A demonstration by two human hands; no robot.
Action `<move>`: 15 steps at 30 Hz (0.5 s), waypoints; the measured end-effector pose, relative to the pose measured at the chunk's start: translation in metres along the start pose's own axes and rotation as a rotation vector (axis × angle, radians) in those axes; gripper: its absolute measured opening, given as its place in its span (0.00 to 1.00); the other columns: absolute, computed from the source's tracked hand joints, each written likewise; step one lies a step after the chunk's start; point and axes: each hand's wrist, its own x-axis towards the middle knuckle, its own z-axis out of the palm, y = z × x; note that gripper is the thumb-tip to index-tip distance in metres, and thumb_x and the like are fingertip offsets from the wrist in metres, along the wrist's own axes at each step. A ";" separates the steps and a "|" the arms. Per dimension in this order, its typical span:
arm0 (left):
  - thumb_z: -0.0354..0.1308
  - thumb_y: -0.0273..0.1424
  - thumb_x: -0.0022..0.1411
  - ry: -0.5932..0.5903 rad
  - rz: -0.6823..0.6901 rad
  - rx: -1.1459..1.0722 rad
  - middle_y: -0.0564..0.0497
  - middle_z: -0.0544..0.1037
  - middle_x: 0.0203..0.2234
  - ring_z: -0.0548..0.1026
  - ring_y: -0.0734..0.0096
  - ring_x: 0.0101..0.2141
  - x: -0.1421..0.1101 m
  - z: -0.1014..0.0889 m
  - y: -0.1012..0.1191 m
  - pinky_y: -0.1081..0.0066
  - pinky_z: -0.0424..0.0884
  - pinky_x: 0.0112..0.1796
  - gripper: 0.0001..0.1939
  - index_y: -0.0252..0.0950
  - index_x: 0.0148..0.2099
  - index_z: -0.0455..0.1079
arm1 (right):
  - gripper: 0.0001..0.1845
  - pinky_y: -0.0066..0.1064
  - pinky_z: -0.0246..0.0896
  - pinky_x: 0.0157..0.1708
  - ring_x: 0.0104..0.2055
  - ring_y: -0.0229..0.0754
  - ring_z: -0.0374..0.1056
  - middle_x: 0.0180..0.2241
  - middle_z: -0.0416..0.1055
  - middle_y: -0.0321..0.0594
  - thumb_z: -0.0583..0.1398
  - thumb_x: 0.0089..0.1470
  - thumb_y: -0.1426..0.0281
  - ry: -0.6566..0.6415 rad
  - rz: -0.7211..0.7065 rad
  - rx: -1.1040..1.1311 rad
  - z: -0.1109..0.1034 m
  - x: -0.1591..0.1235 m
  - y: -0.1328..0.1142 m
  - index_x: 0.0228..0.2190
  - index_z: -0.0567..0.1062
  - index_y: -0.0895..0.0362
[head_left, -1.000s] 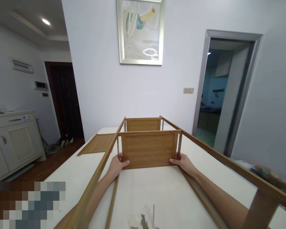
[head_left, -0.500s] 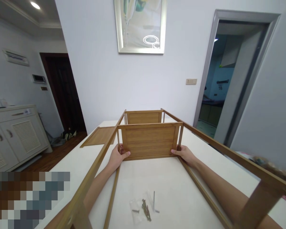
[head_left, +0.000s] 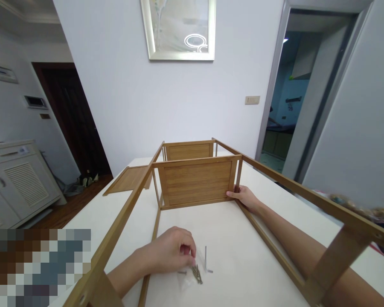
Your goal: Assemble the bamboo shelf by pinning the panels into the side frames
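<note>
Left grip [head_left: 171, 251] at screws [head_left: 197, 275] by bag [head_left: 186, 282], hold unclear; right grip [head_left: 245, 198] clasped on panel [head_left: 196, 181]

Framed picture [head_left: 179, 56] on a pale wall [head_left: 185, 100]
A switch [head_left: 252, 100] sits beside the doorframe [head_left: 273, 81]; a louvred cabinet [head_left: 27, 181] stands near a dark door [head_left: 73, 115].

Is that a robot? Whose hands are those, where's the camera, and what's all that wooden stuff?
No robot here, just a person's two bare hands! The camera is worn on their head, so you see forward and down, as they do. On the white table lies a wooden frame with panels across it. The right hand grips the lower corner of the nearer panel. The left hand reaches to some screws; I can't tell if it has one. A clear plastic bag and a bent metal key are close by. Another panel lies flat on the left.
</note>
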 end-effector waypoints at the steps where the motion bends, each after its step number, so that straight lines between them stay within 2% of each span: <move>1: 0.62 0.26 0.49 -0.019 0.000 0.000 0.54 0.75 0.26 0.70 0.75 0.28 -0.004 0.001 0.005 0.76 0.65 0.31 0.05 0.38 0.31 0.77 | 0.23 0.43 0.70 0.47 0.41 0.52 0.75 0.37 0.80 0.42 0.73 0.35 0.57 0.000 -0.001 -0.002 0.000 0.000 0.000 0.33 0.77 0.56; 6: 0.63 0.26 0.47 -0.074 -0.051 0.039 0.54 0.75 0.30 0.71 0.72 0.33 -0.009 -0.003 0.012 0.75 0.66 0.36 0.11 0.40 0.36 0.77 | 0.24 0.41 0.70 0.44 0.40 0.51 0.75 0.36 0.80 0.42 0.73 0.34 0.56 0.034 -0.020 -0.058 0.000 0.000 0.000 0.32 0.77 0.56; 12: 0.72 0.38 0.37 -0.140 -0.168 0.102 0.56 0.72 0.34 0.69 0.68 0.35 -0.011 -0.002 0.003 0.73 0.64 0.35 0.28 0.43 0.44 0.72 | 0.24 0.38 0.68 0.39 0.34 0.46 0.72 0.28 0.78 0.38 0.72 0.34 0.53 0.132 -0.068 -0.160 -0.001 0.005 0.006 0.28 0.75 0.56; 15: 0.72 0.39 0.35 -0.147 -0.169 0.095 0.55 0.71 0.37 0.69 0.68 0.37 -0.012 -0.002 -0.002 0.73 0.64 0.37 0.31 0.43 0.45 0.69 | 0.23 0.37 0.66 0.37 0.31 0.44 0.70 0.25 0.75 0.35 0.71 0.35 0.53 0.168 -0.089 -0.196 -0.001 0.007 0.009 0.26 0.73 0.56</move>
